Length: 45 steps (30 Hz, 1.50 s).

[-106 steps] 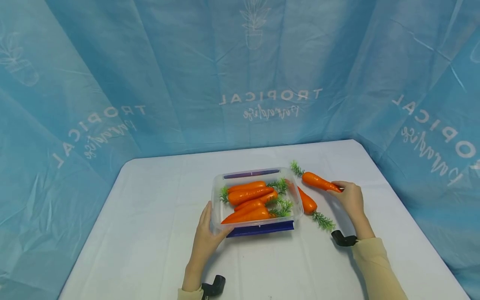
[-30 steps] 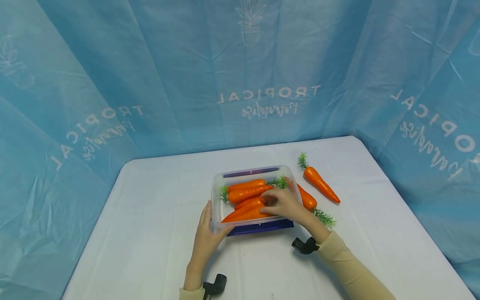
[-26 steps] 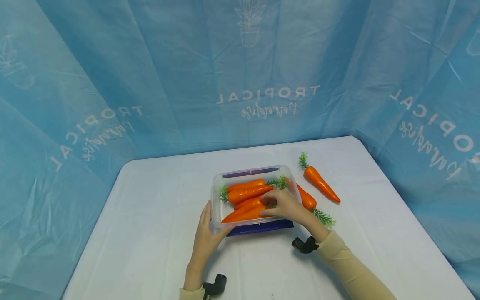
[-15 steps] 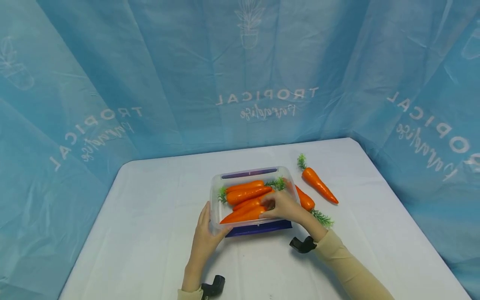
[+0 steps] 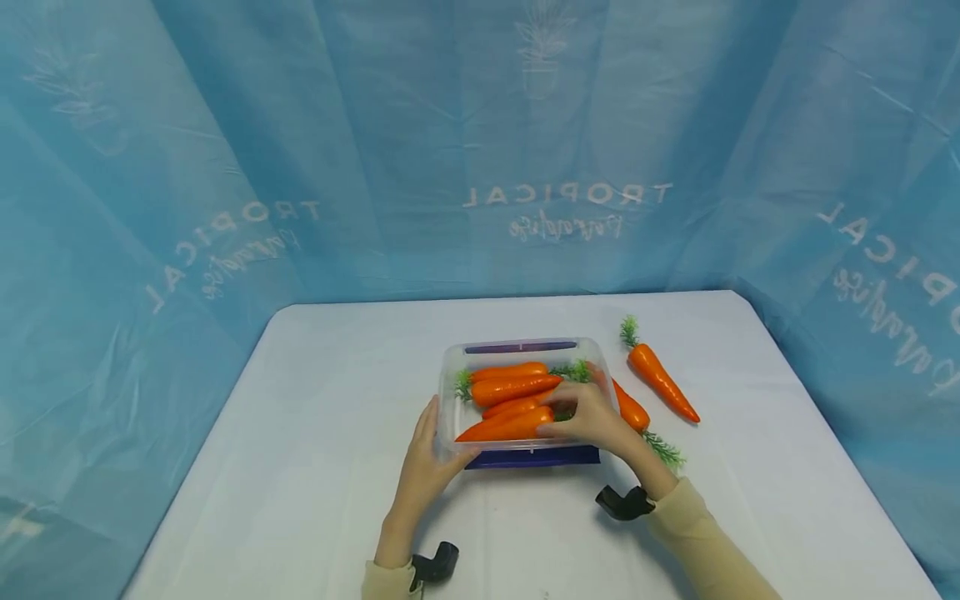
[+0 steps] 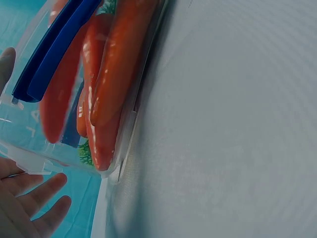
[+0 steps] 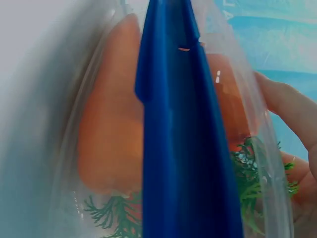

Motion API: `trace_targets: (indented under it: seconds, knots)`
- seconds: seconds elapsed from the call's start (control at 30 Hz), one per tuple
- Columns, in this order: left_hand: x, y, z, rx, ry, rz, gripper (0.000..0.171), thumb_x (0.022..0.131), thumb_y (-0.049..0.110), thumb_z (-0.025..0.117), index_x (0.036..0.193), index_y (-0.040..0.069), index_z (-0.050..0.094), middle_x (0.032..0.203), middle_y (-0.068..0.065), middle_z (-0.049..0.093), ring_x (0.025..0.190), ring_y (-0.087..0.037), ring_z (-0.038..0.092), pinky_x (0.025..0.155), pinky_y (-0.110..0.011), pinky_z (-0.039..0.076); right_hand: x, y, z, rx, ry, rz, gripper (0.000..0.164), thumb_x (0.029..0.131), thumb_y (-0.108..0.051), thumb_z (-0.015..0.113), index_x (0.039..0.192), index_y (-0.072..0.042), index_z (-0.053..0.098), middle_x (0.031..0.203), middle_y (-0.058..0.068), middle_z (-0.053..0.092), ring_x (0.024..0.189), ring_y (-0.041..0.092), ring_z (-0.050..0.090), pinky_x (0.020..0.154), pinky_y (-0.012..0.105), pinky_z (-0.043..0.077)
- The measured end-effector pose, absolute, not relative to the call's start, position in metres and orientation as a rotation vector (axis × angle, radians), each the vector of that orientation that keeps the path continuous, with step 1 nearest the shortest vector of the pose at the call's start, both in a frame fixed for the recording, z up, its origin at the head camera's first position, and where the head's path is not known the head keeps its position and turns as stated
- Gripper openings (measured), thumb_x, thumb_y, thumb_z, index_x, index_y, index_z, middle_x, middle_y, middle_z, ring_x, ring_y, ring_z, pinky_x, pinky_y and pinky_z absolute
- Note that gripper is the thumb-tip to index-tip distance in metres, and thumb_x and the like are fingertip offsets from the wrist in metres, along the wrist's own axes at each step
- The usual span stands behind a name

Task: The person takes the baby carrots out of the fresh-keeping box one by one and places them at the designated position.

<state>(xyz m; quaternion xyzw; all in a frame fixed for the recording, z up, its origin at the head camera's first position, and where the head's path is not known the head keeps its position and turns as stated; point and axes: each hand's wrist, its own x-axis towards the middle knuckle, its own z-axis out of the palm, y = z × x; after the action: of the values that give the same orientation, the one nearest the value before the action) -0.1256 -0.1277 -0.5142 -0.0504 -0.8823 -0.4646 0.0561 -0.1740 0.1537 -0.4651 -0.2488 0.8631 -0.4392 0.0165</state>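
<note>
A clear plastic box with blue clip flaps holds several orange carrots with green tops. My left hand grips its left front corner, thumb in front, fingers along the side; the left wrist view shows those fingers spread near the end wall. Reaching into the box, my right hand has thumb and fingers curled round the thick end of the front carrot, covering most of its greens. In the right wrist view, the blue flap hides part of this grasp, and the fingers show past the wall.
Two carrots lie on the white table right of the box: one carrot close against the box's right side, another carrot farther right. Blue printed curtains enclose the table's back and sides.
My right hand has let go of the far-right carrot, whose tip now points more toward me, and moved left into the box. The left hand stays put; the head view has shifted slightly.
</note>
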Motion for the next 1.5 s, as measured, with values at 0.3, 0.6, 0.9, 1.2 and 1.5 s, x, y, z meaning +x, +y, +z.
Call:
trace_targets:
  seconds: [0.3,0.6,0.9,1.2,1.5]
  knots:
    - [-0.129,-0.118,-0.516,-0.194,-2.663,-1.451,0.103,0.074,0.048,0.077,0.152,0.013,0.022,0.157,-0.011,0.027,0.142,-0.034,0.031,0.113,-0.057,0.029,-0.165,0.171,-0.455,-0.653,2.767,-1.56,0.034,0.073,-0.019,0.083,0.102,-0.007,0.071,0.095,0.005,0.068,0.085,0.014,0.067,0.107,0.047,0.04]
    - [-0.129,-0.112,-0.52,-0.235,-2.663,-1.414,0.102,0.074,0.048,0.078,0.152,0.01,0.023,0.156,-0.013,0.028,0.142,-0.033,0.031,0.115,-0.054,0.028,-0.158,0.19,-0.449,-0.57,2.827,-1.651,0.034,0.074,-0.013,0.081,0.106,-0.004,0.07,0.099,0.01,0.068,0.087,0.021,0.067,0.077,0.021,0.057]
    - [-0.132,-0.115,-0.518,-0.21,-2.673,-1.377,0.104,0.074,0.049,0.077,0.152,0.01,0.022,0.156,-0.014,0.028,0.142,-0.034,0.031,0.114,-0.054,0.029,-0.164,0.206,-0.447,-0.436,2.938,-1.761,0.031,0.077,-0.014,0.079,0.105,-0.004,0.07,0.097,0.011,0.067,0.083,0.002,0.064,0.077,0.012,0.053]
    - [-0.132,-0.12,-0.515,-0.196,-2.676,-1.372,0.104,0.073,0.048,0.078,0.152,0.009,0.022,0.156,-0.014,0.027,0.142,-0.035,0.031,0.114,-0.054,0.029,-0.163,0.215,-0.431,-0.262,3.069,-1.851,0.032,0.075,-0.004,0.079,0.104,0.005,0.069,0.096,0.02,0.066,0.082,-0.009,0.059,0.076,0.007,0.051]
    - [-0.125,-0.126,-0.516,-0.14,-2.705,-1.344,0.105,0.074,0.051,0.076,0.153,0.011,0.02,0.157,-0.013,0.026,0.142,-0.035,0.03,0.113,-0.055,0.029,-0.162,0.228,-0.422,-0.062,3.113,-1.856,0.033,0.077,-0.001,0.076,0.106,0.011,0.066,0.099,0.025,0.064,0.082,-0.011,0.057,0.076,0.003,0.048]
